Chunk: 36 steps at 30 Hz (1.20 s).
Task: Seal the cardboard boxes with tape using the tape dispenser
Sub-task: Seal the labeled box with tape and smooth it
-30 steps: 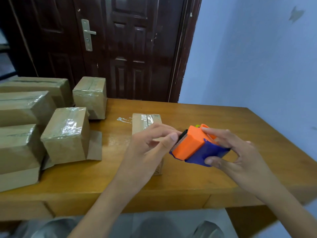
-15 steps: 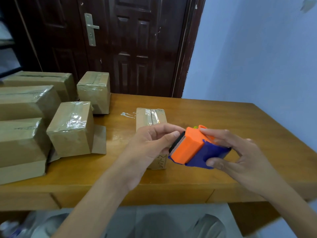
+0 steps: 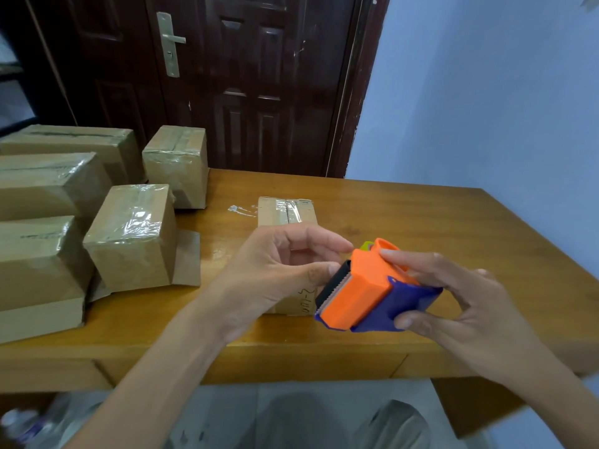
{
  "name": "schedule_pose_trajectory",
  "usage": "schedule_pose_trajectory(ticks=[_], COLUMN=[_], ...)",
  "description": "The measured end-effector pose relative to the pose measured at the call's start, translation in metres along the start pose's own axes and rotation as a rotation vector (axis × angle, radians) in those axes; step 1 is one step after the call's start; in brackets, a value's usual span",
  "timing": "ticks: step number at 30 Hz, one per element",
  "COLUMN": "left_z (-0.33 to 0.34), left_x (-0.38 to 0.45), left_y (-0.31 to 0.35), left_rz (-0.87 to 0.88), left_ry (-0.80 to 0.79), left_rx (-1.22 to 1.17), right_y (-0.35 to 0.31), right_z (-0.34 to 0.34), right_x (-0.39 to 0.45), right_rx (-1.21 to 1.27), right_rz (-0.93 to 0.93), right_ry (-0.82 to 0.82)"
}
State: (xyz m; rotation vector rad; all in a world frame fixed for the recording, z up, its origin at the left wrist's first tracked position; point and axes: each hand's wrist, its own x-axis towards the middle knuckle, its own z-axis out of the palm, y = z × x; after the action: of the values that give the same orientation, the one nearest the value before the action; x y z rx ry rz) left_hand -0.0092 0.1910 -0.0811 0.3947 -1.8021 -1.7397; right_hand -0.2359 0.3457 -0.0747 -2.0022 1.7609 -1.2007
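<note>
Tape dispenser [image 3: 369, 288]: orange and blue; held above near edge of wooden table [image 3: 405, 215]; toothed black blade end turned toward left hand. Right hand [image 3: 453, 306]: curled round dispenser body, fingers on top, thumb beneath. Left hand [image 3: 278, 273]: thumb and fingertips bent at blade end; whether tape end is pinched cannot be told. Small cardboard box [image 3: 287, 212]: flat on table behind hands, top seam taped, partly hidden. Taped boxes [image 3: 129, 234]: stacked at table's left. Dark door [image 3: 246, 79]: behind table.
</note>
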Motion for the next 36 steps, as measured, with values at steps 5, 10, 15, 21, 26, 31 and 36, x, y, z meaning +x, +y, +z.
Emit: schedule_pose_trajectory(ticks=[5, 10, 15, 21, 26, 31, 36], left_z=[0.002, 0.003, -0.006, -0.02, -0.02, -0.013, -0.014], left_x=[0.001, 0.002, 0.009, 0.016, 0.014, 0.012, 0.009], left_y=[-0.001, 0.001, 0.002, 0.001, 0.001, 0.004, 0.016], left_rz=[-0.011, 0.02, -0.08, -0.25, -0.263, -0.171, -0.113], left_ry=[0.053, 0.075, 0.047, -0.066, -0.051, 0.197, 0.312], left_rx=[0.038, 0.057, 0.056, -0.129, -0.094, 0.193, 0.241], right_y=[0.002, -0.002, -0.004, -0.007, -0.007, -0.005, -0.011], right_z=[0.002, 0.006, 0.009, 0.011, 0.011, 0.007, -0.005], right_x=[-0.005, -0.004, 0.0, 0.011, 0.017, 0.02, 0.039], right_rx=[-0.051, -0.009, 0.159, 0.421, 0.482, 0.313, 0.284], right_rz=[-0.017, -0.012, 0.037, 0.083, 0.116, 0.139, 0.152], right_ry=[0.027, 0.061, 0.029, -0.043, -0.062, -0.119, -0.152])
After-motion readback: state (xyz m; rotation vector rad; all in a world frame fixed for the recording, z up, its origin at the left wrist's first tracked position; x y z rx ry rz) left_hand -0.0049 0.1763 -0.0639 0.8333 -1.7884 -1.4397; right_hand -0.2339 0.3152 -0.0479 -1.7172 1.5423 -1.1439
